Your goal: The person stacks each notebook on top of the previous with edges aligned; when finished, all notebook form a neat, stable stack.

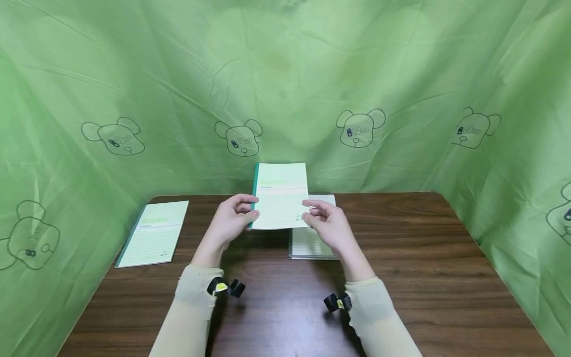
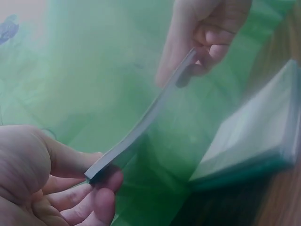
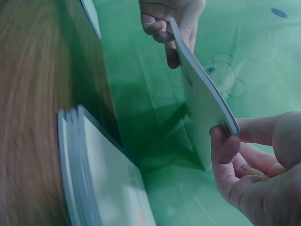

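A thin notebook [image 1: 280, 198] with a pale cover and a green spine is held up above the table by both hands. My left hand [image 1: 230, 218] pinches its lower left edge between thumb and fingers. On the opposite side my right hand [image 1: 329, 222] pinches the lower right edge. Seen edge-on in the left wrist view, the notebook [image 2: 141, 122] bows slightly between the two hands. Behind and below it lies a stack of similar notebooks [image 1: 312, 244], partly hidden by the held one and the right hand; the right wrist view shows several in this stack [image 3: 108, 174].
Another notebook [image 1: 153, 233] of the same kind lies face up at the table's left side. The dark wooden table [image 1: 401, 258] meets a green cloth backdrop [image 1: 285, 89] with bear drawings at its back and sides. Small black wrist cameras sit on both cuffs.
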Action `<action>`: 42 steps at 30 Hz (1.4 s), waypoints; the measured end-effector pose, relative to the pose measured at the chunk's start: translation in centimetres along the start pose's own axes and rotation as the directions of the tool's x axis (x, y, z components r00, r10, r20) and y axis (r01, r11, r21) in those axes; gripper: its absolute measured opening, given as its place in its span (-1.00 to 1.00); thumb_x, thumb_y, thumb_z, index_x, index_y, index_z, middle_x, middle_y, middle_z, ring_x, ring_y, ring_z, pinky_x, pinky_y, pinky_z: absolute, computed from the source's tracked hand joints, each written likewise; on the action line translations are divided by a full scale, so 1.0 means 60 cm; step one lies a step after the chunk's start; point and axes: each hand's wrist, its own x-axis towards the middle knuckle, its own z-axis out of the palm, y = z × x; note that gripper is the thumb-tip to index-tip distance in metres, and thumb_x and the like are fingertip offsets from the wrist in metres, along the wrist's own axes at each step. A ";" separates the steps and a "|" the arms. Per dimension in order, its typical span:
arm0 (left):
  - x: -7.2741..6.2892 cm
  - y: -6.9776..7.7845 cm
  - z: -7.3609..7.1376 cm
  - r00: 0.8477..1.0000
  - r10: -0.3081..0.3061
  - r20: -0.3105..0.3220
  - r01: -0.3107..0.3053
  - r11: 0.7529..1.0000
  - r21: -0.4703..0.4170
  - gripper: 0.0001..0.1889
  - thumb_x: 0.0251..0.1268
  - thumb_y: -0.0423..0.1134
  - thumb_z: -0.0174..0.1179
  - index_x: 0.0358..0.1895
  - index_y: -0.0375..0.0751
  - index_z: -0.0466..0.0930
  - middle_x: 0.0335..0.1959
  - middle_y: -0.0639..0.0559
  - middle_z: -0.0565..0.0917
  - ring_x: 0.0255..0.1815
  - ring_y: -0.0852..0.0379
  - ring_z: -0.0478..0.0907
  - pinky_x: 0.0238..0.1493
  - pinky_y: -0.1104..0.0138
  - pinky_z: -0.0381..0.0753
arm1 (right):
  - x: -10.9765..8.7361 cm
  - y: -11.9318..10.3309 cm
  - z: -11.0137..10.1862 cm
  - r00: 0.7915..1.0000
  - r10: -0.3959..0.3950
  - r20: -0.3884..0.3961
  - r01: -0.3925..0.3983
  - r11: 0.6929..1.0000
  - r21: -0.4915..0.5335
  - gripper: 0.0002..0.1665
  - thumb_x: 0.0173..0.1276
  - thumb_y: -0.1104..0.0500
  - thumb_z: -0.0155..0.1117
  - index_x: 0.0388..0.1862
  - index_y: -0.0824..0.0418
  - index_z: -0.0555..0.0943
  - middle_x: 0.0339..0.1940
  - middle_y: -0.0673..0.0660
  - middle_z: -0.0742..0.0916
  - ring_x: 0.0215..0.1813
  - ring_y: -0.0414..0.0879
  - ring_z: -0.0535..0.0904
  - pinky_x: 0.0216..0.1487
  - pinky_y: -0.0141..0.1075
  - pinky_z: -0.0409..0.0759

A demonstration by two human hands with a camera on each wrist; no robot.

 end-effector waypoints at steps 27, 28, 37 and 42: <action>0.025 -0.035 0.128 0.991 0.020 0.133 -0.016 0.999 -0.029 -0.68 0.42 -0.45 0.45 0.17 -0.21 0.68 -0.23 -0.09 0.74 -0.45 0.08 0.60 -0.25 -0.08 0.76 | -0.018 0.028 -0.115 0.994 0.102 0.042 -0.081 0.936 -0.343 -0.42 0.52 0.21 0.46 0.46 0.27 0.62 0.21 0.35 0.76 0.32 0.24 0.65 0.28 0.05 0.60; 0.024 -0.036 0.130 0.990 0.023 0.138 -0.021 1.000 -0.019 -0.68 0.42 -0.45 0.45 0.18 -0.22 0.68 -0.23 -0.09 0.73 -0.46 0.08 0.60 -0.24 -0.11 0.76 | -0.018 0.029 -0.117 0.993 0.108 0.054 -0.082 0.928 -0.364 -0.40 0.51 0.20 0.47 0.48 0.27 0.60 0.18 0.33 0.77 0.29 0.23 0.65 0.23 0.04 0.59; 0.025 -0.044 0.142 0.986 -0.009 0.166 -0.006 0.996 0.091 -0.67 0.41 -0.38 0.48 0.17 -0.18 0.68 -0.16 -0.10 0.66 -0.48 0.12 0.57 -0.28 -0.01 0.78 | -0.005 0.055 -0.136 0.985 0.140 0.104 -0.093 0.926 -0.367 -0.28 0.46 0.21 0.53 0.55 0.25 0.54 0.04 0.25 0.77 0.01 0.07 0.64 -0.07 -0.15 0.53; 0.027 -0.050 0.144 0.992 -0.032 0.125 0.008 0.982 0.190 -0.69 0.38 -0.32 0.51 0.13 -0.13 0.71 -0.12 -0.08 0.66 -0.37 0.07 0.60 -0.31 0.22 0.67 | 0.006 0.072 -0.138 0.984 0.141 0.112 -0.096 0.937 -0.335 -0.28 0.44 0.17 0.58 0.54 0.18 0.59 0.09 0.24 0.75 0.04 0.05 0.63 -0.01 -0.16 0.55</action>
